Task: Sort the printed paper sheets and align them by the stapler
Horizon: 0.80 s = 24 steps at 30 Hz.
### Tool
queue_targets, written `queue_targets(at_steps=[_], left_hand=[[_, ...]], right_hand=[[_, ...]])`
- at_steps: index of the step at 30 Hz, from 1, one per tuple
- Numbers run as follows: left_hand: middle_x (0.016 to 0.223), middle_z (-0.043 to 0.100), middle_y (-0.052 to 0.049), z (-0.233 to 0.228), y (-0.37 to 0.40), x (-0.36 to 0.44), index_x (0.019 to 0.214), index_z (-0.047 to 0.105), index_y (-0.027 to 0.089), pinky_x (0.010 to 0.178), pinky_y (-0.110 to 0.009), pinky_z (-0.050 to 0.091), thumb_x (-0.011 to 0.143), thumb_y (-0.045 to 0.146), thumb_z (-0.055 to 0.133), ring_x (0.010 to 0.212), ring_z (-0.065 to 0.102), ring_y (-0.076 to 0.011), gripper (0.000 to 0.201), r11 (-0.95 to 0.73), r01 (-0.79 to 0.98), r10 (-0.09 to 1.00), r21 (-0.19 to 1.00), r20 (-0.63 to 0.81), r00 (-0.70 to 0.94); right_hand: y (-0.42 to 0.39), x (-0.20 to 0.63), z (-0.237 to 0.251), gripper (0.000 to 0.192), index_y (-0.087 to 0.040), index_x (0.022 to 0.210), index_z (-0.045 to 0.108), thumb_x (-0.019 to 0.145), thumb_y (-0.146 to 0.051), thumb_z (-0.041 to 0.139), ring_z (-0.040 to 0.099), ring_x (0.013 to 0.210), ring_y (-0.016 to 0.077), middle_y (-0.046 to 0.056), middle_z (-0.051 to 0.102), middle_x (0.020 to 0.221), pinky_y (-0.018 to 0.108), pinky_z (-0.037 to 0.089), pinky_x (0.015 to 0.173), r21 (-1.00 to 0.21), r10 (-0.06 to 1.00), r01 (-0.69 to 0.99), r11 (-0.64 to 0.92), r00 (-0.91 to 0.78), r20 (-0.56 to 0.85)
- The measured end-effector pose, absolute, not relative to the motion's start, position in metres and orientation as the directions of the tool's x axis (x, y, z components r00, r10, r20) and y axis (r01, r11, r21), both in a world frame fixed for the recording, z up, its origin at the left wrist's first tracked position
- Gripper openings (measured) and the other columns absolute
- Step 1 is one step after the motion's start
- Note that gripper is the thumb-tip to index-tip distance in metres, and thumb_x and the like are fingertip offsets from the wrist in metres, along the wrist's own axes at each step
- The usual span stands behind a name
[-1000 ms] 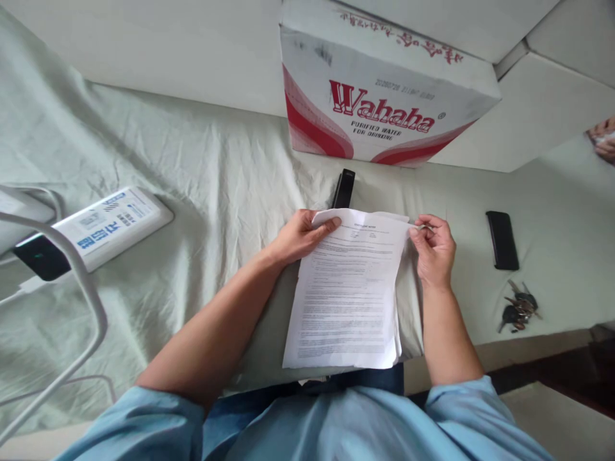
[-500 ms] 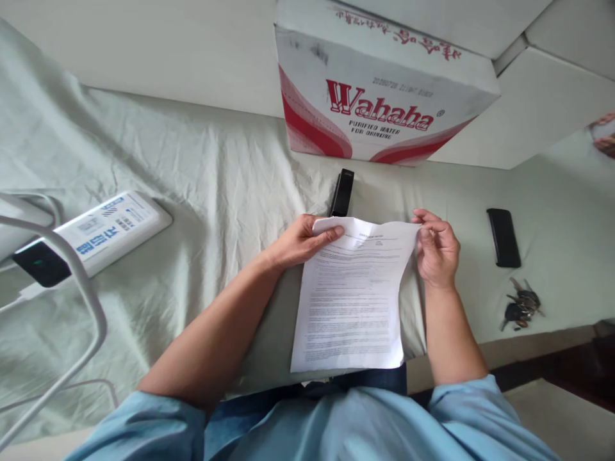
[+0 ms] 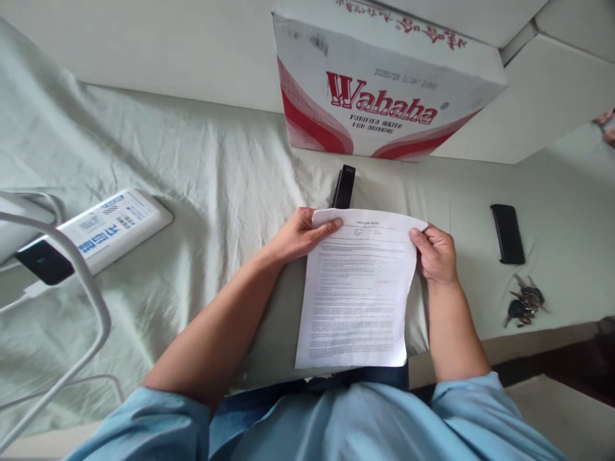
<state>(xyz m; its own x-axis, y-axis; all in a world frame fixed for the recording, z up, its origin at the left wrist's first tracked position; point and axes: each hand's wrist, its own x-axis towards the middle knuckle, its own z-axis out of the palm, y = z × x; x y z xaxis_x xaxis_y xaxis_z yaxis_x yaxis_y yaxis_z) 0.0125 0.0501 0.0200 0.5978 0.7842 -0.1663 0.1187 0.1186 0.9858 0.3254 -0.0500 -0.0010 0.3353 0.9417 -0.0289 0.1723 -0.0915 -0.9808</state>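
Note:
A printed sheet of paper (image 3: 358,294) hangs between my hands, its text side up and its lower edge near my lap. My left hand (image 3: 307,234) pinches the upper left corner, thumb on top and fingers behind. At the upper right corner my right hand (image 3: 435,251) grips the sheet the same way, its thumb on the printed face. Whether it is one sheet or several, I cannot tell. Just beyond the top edge lies a black stapler-like object (image 3: 344,186), its near end hidden by the paper.
A Wahaha water carton (image 3: 384,109) stands behind. To the right lie a black phone (image 3: 508,234) and a bunch of keys (image 3: 526,301). At left are a white power strip-like box (image 3: 115,221), a black device (image 3: 45,261) and a thick white cable (image 3: 96,307). Another person's hand (image 3: 606,127) shows at far right.
My right hand has closed on the paper's upper right corner, its thumb now on the face. The top edge has straightened and the sheet lies flatter.

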Motion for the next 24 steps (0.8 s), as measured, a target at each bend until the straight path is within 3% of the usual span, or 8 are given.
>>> queue_targets(at_steps=[5,8,12,19,24], left_hand=[[0.082,0.074,-0.006,0.020,0.059,0.008,0.092,0.077,0.013,0.063,-0.025,0.048,0.096,0.059,0.067,0.073,0.065,-0.0168,0.047,-0.017,0.173,0.824,0.985,-0.084,0.561],[0.081,0.076,-0.005,0.018,0.063,0.007,0.091,0.078,0.014,0.067,-0.026,0.049,0.099,0.052,0.059,0.074,0.066,-0.0166,0.043,-0.148,0.287,0.800,0.946,-0.056,0.597],[0.080,0.078,-0.003,0.017,0.065,0.007,0.090,0.079,0.016,0.071,-0.026,0.050,0.099,0.045,0.057,0.077,0.069,-0.0177,0.038,-0.245,0.366,0.779,0.898,-0.042,0.625],[0.085,0.082,-0.002,0.010,0.066,0.011,0.092,0.081,0.019,0.075,-0.028,0.052,0.092,0.033,0.060,0.078,0.073,-0.0183,0.025,-0.276,0.426,0.803,0.862,-0.037,0.594],[0.083,0.081,-0.003,0.008,0.063,0.020,0.097,0.079,0.018,0.073,-0.028,0.054,0.087,0.024,0.064,0.073,0.071,-0.0172,0.020,-0.165,0.474,0.902,0.865,-0.063,0.428]], right_hand=[[-0.054,0.331,0.005,0.034,-0.022,0.088,0.080,0.086,-0.055,0.087,0.057,0.062,0.0147,-0.001,0.068,0.071,0.029,0.043,0.058,-0.962,0.958,0.224,-0.158,0.271,-0.094],[-0.053,0.329,0.009,0.038,-0.022,0.089,0.078,0.085,-0.058,0.087,0.052,0.059,0.0133,-0.002,0.063,0.069,0.028,0.039,0.056,-0.961,0.951,0.197,-0.196,0.278,-0.137],[-0.050,0.326,0.012,0.047,-0.021,0.073,0.065,0.084,-0.061,0.087,0.039,0.056,0.0101,-0.005,0.049,0.061,0.027,0.029,0.052,-0.955,0.930,0.224,-0.191,0.354,-0.103],[-0.047,0.328,0.007,0.050,-0.022,0.072,0.061,0.083,-0.065,0.084,0.036,0.056,0.0108,-0.005,0.046,0.061,0.028,0.027,0.051,-0.926,0.922,0.306,-0.219,0.375,-0.094],[-0.045,0.327,-0.002,0.049,-0.023,0.076,0.062,0.084,-0.068,0.081,0.037,0.055,0.0116,-0.005,0.047,0.061,0.028,0.028,0.051,-0.916,0.904,0.325,-0.233,0.419,-0.081]])
